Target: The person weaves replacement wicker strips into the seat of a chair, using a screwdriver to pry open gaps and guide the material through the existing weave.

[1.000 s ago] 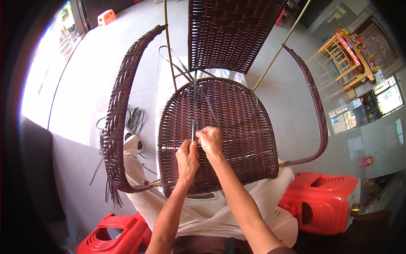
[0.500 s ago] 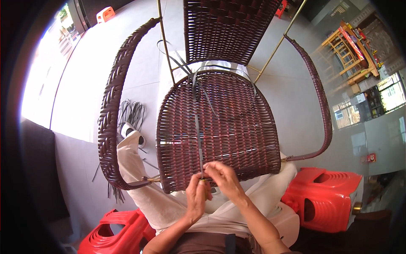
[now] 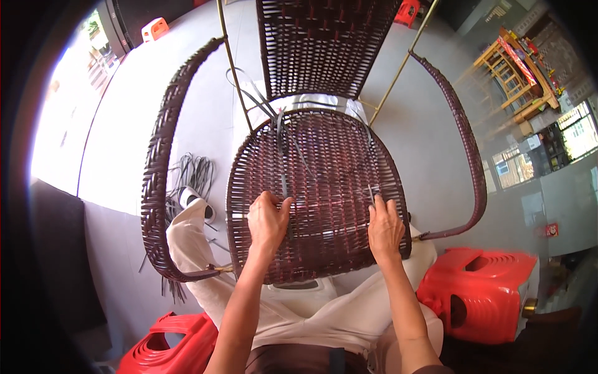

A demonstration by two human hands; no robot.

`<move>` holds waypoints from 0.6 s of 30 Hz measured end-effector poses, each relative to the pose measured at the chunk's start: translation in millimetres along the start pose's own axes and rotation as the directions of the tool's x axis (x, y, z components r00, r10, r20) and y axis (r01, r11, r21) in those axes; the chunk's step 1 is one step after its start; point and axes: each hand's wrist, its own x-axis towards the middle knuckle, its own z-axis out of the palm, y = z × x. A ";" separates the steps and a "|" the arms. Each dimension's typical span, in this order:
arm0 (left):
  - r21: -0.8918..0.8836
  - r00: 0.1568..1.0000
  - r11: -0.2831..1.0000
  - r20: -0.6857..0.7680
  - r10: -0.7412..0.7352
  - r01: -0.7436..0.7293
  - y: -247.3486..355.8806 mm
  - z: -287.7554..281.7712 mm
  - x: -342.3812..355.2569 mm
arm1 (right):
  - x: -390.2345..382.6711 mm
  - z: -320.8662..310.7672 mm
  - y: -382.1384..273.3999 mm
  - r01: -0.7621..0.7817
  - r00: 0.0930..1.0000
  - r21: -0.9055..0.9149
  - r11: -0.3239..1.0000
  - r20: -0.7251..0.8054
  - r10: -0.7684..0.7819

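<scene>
A chair with a dark brown woven seat (image 3: 324,249) stands in front of me, its seat across my lap. A flat grey strip (image 3: 284,177) runs down the left middle of the seat from the back. My left hand (image 3: 268,221) lies over its near end, fingers curled and thumb along the strip. On the right half of the seat, my right hand (image 3: 385,229) rests with fingertips together at a thin silvery piece (image 3: 370,192); its kind is unclear. Loose grey strip ends (image 3: 258,103) bunch at the seat's back edge.
Woven armrests (image 3: 156,181) curve out on both sides below brass-coloured frame rods (image 3: 227,56). Red plastic stools (image 3: 479,293) stand at my right and lower left. A bundle of grey strips (image 3: 194,171) lies on the floor by my shoe. A wooden frame (image 3: 517,75) stands far right.
My hands were together at the seat's front edge on the grey strip. They have separated and moved farther onto the seat, the right one to the right. The chair has shifted slightly left.
</scene>
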 end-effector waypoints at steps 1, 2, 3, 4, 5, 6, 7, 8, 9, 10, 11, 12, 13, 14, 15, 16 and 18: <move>0.019 1.000 1.000 0.021 -0.011 0.011 9.7 1.3 3.4 | 5.6 7.2 4.2 0.041 0.999 -0.097 0.994 -0.013 -0.043; 0.049 0.999 0.999 0.031 -0.022 0.020 12.0 1.8 5.1 | 7.0 11.6 4.0 0.051 0.998 -0.083 0.995 -0.023 -0.053; 0.078 0.999 0.997 0.040 -0.033 0.030 12.4 3.2 6.0 | 6.0 14.7 3.6 0.070 0.997 -0.097 0.993 -0.024 -0.073; 0.098 0.998 0.994 0.037 -0.047 0.043 12.6 4.2 6.4 | 4.9 17.3 3.1 0.088 0.995 -0.110 0.990 -0.025 -0.091; 0.110 0.997 0.992 0.047 -0.062 0.056 12.4 7.7 6.4 | 2.9 18.0 5.1 0.067 0.997 -0.091 0.994 -0.025 -0.070; 0.101 0.992 0.991 0.084 -0.096 0.087 10.2 9.2 9.0 | 0.0 17.0 5.1 0.060 0.997 -0.070 0.996 -0.038 -0.063; 0.094 0.984 0.989 0.121 -0.128 0.117 7.2 9.5 12.8 | -1.9 13.8 3.6 0.053 0.997 -0.048 0.997 -0.050 -0.055; 0.070 0.979 0.989 0.144 -0.141 0.132 2.6 11.1 15.8 | -4.6 10.1 3.2 0.054 0.997 -0.047 0.997 -0.057 -0.056; 0.047 0.973 0.987 0.169 -0.160 0.154 -6.1 10.4 19.2 | -6.8 6.9 0.2 0.092 0.987 -0.022 0.996 -0.130 -0.094; -0.027 0.976 0.994 0.193 -0.096 0.104 -17.7 8.2 21.6 | -8.2 3.8 -3.4 0.131 0.970 0.001 0.991 -0.205 -0.128; -0.028 0.976 0.994 0.198 -0.096 0.104 -16.1 2.1 19.4 | -11.5 1.7 -4.1 0.128 0.971 -0.002 0.992 -0.203 -0.126; -0.169 0.936 0.963 0.321 -0.148 0.210 -8.7 -9.0 16.0 | -14.4 0.0 -4.7 0.125 0.974 0.071 0.990 -0.199 -0.109; -0.288 0.878 0.900 0.445 -0.176 0.327 -3.8 -15.8 13.7 | -16.7 -1.4 -6.8 0.122 0.976 0.144 0.982 -0.196 -0.093; -0.343 0.873 0.870 0.454 -0.176 0.354 -4.4 -18.3 7.8 | -18.9 -1.7 -13.2 0.118 0.980 0.219 0.969 -0.184 -0.077; -0.336 0.872 0.873 0.457 -0.177 0.354 -2.5 -23.0 2.8 | -19.7 -2.6 -19.4 0.134 0.980 0.267 0.954 -0.178 -0.087; -0.404 0.836 0.822 0.527 -0.150 0.402 2.3 -29.8 -2.7 | -20.4 -0.6 -27.0 0.087 0.995 0.431 0.898 -0.089 -0.053; -0.455 0.783 0.761 0.612 -0.109 0.462 14.1 -43.4 -19.3 | -22.3 10.2 -44.8 -0.001 0.997 0.670 0.743 0.061 -0.053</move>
